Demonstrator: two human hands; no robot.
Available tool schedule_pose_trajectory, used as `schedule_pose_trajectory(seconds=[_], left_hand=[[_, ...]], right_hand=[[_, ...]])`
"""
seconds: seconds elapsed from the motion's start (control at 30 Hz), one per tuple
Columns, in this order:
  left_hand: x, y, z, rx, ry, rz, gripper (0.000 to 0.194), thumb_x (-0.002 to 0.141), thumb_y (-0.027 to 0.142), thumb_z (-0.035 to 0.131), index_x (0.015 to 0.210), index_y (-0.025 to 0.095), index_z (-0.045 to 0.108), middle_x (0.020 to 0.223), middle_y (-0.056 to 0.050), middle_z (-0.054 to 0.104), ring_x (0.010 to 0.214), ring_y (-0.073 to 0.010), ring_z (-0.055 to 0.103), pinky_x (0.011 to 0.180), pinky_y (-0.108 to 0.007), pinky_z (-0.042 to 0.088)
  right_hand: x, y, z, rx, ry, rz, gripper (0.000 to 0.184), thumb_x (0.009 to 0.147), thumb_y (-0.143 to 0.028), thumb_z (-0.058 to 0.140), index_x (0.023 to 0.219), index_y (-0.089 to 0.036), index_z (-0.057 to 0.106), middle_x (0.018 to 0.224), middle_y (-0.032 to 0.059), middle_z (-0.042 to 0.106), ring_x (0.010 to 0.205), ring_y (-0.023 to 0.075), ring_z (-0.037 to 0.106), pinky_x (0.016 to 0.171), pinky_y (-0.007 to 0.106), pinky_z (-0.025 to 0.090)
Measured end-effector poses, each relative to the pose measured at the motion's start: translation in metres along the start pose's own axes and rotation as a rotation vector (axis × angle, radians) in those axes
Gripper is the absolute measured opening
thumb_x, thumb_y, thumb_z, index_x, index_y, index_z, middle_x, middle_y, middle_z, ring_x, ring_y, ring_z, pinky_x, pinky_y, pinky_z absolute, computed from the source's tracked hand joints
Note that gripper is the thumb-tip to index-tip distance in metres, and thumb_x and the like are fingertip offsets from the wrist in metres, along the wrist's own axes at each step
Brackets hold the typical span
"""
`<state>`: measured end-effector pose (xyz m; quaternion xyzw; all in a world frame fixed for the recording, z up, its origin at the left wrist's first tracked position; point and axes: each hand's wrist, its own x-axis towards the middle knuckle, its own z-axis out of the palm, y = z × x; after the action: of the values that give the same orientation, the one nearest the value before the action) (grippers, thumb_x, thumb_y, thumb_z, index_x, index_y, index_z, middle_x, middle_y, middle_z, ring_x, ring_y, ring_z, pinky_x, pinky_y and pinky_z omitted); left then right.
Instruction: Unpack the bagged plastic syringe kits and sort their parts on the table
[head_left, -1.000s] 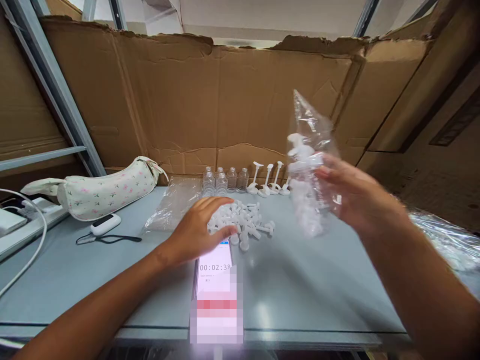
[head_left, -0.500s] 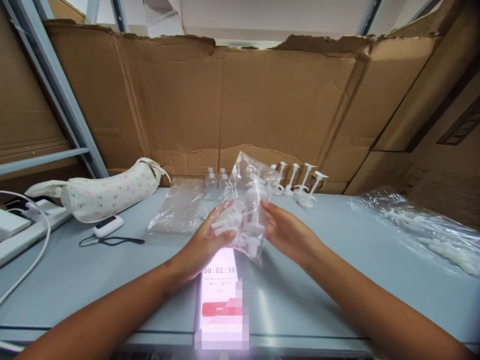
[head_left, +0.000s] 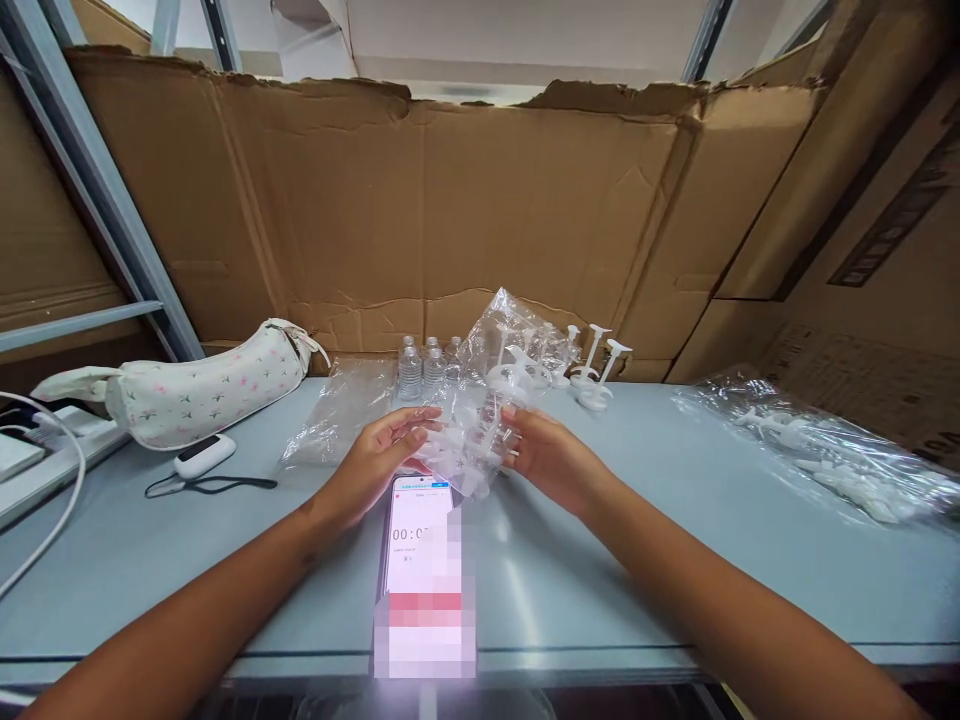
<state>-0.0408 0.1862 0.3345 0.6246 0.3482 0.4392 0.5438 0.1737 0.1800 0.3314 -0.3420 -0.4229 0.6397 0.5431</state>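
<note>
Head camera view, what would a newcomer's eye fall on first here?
Probably the brightly lit phone at the near edge of the work surface. Next, the clear bag between the left hand and right hand, with white plastic parts showing through it. Then perhaps the patterned white pouch on the left, in front of the cardboard.

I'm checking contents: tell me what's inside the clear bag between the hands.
Inside the clear bag, white plastic parts show through the film. Overlaps and glare cover any others, so their number cannot be told.
</note>
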Motion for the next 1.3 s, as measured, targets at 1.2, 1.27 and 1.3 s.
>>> schedule_pose_trajectory(seconds=[1.2, 1.27, 1.3], left_hand=[[0.023, -0.006, -0.051, 0.389, 0.538, 0.209, 0.022, 0.076, 0.037, 0.058, 0.084, 0.017, 0.059, 0.077, -0.003, 0.064, 0.077, -0.0181, 0.059, 0.072, -0.03, 0.046], [0.024, -0.007, -0.056, 0.501, 0.593, 0.292, 0.027, 0.074, 0.032, 0.061, 0.097, 0.018, 0.057, 0.086, -0.003, 0.064, 0.08, -0.0186, 0.06, 0.074, -0.032, 0.047], [0.023, -0.007, -0.057, 0.616, 0.626, 0.384, 0.029, 0.074, 0.028, 0.061, 0.101, 0.019, 0.056, 0.092, -0.004, 0.064, 0.085, -0.0194, 0.06, 0.078, -0.033, 0.046]], right_hand=[[0.003, -0.012, -0.024, -0.567, -0.483, 0.141, 0.03, 0.082, -0.046, 0.061, 0.089, -0.017, 0.062, 0.082, 0.0008, 0.06, 0.073, 0.0113, 0.055, 0.071, 0.026, 0.042], [0.004, -0.015, -0.026, -0.6, -0.484, 0.128, 0.03, 0.081, -0.047, 0.062, 0.087, -0.017, 0.062, 0.083, 0.0008, 0.06, 0.073, 0.0113, 0.054, 0.071, 0.026, 0.042], [0.004, -0.017, -0.026, -0.613, -0.485, 0.125, 0.031, 0.081, -0.047, 0.062, 0.086, -0.017, 0.062, 0.082, 0.0008, 0.06, 0.073, 0.0114, 0.054, 0.071, 0.026, 0.042]])
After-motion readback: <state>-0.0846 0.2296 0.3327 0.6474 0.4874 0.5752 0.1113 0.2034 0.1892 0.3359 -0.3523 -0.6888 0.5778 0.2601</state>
